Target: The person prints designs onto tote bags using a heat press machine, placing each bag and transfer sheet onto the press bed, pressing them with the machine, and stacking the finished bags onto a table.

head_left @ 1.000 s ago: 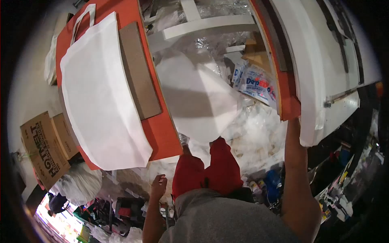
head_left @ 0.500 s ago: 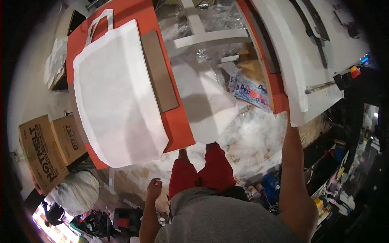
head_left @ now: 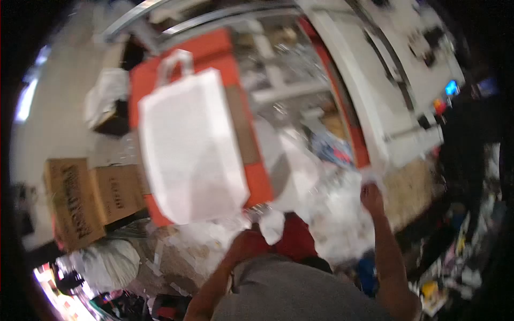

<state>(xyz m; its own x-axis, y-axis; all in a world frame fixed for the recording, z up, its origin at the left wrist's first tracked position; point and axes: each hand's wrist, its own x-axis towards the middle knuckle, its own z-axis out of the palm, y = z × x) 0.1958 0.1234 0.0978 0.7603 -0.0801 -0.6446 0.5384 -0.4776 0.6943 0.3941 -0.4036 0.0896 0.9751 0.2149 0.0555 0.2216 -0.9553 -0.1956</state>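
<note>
A white bag with a loop handle lies on a red board at the left, over a brown panel. My left hand is near this board's lower edge, in front of the red shorts; blur hides its fingers. At the right, white material hangs beside a second red board. Just below their lower end is my right hand, its fingers curled closed near a pale corner; what they hold is too blurred to make out.
Cardboard boxes and a filled white plastic bag are at the left. A pale frame spans between the boards, above plastic wrapping and a printed packet. Cluttered items lie at the lower right.
The view has shifted, so the boards appear lower. My left hand has moved up and right toward the left board. My right hand now shows below the right board, where it was hidden before.
</note>
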